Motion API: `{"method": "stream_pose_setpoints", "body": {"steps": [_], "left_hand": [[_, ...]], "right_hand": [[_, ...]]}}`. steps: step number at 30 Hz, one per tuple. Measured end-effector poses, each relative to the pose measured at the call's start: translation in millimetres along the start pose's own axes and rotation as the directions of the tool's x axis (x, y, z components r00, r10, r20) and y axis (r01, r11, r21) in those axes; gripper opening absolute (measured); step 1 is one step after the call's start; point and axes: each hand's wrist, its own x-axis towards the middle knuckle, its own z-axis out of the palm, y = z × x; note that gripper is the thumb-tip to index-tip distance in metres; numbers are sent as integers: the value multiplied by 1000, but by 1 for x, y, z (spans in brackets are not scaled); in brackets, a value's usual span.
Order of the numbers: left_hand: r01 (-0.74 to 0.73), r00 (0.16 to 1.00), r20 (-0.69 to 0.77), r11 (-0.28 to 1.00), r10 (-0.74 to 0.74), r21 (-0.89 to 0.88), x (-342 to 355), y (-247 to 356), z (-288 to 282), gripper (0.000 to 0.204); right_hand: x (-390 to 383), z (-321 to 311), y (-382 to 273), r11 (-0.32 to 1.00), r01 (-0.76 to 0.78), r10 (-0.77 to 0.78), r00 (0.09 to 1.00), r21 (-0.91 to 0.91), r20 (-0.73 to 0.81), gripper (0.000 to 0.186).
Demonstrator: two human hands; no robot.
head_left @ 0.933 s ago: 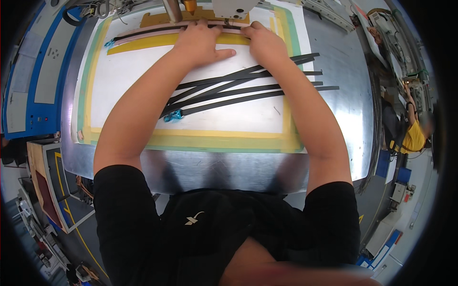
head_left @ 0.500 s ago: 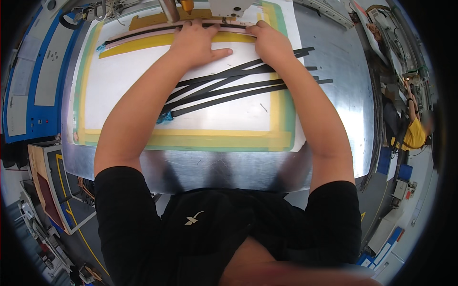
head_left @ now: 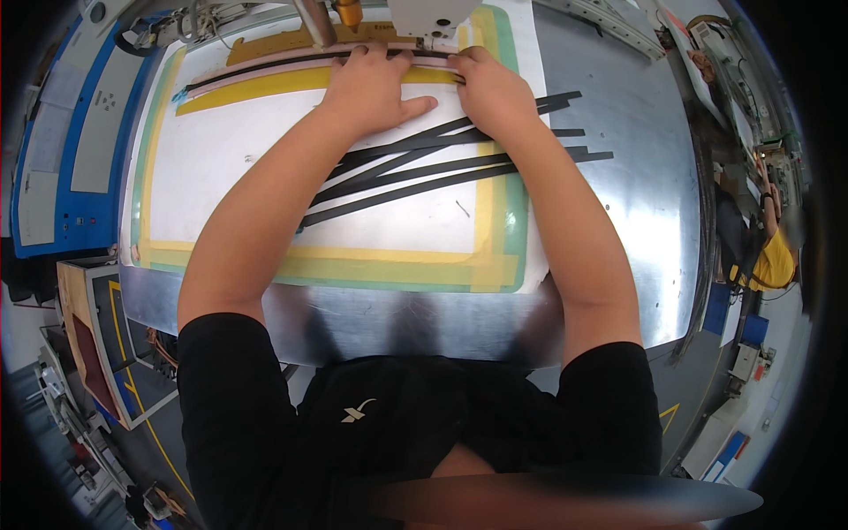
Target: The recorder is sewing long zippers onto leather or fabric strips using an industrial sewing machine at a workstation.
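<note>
My left hand (head_left: 367, 88) lies spread over a long black strip (head_left: 265, 62), its fingertips pressing along it and its thumb stretched out to the right. The strip rests on a pink band beside a yellow strip (head_left: 252, 90), near the far edge of a white board (head_left: 212, 194) bordered with yellow and green tape. My right hand (head_left: 495, 93) is closed, its bent fingers gathered at the right part of the black strip; the exact grip is partly hidden. Between my forearms, several loose black strips (head_left: 415, 184) lie across the board, their right ends past its edge.
A white machine head (head_left: 433, 16) stands just beyond my hands, beside a brass-coloured nozzle (head_left: 350, 12) and a metal post (head_left: 315, 22). The board rests on a shiny metal table (head_left: 609, 203). A blue cabinet (head_left: 84, 212) is at left. A person in yellow (head_left: 773, 261) is far right.
The white board has slid left under the machine head. My right hand has shifted left with it, closer to my left hand. The loose strips' right ends have hardly moved.
</note>
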Motion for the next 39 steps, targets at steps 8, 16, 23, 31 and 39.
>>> {"method": "stream_pose_setpoints", "body": {"steps": [8, 16, 23, 31, 39], "left_hand": [[-27, 999, -25, 1000, 27, -10, 10, 10, 6, 76], [-21, 999, -47, 1000, 20, -15, 13, 9, 19, 76], [-125, 990, -75, 990, 120, -71, -13, -32, 9, 74], [328, 944, -58, 944, -326, 24, -40, -194, 0, 56], [605, 795, -86, 779, -600, 161, -50, -291, 3, 65]], "right_hand": [[-5, 2, 18, 997, 75, -74, 996, 26, -41, 35], [-7, 7, 14, 995, 97, -96, 995, 32, -20, 32], [-14, 6, 24, 993, 93, -90, 995, 71, -41, 32], [-10, -4, 22, 996, 31, -35, 999, 81, 41, 26], [-12, -5, 24, 992, 50, -55, 998, 115, 36, 25]]}}
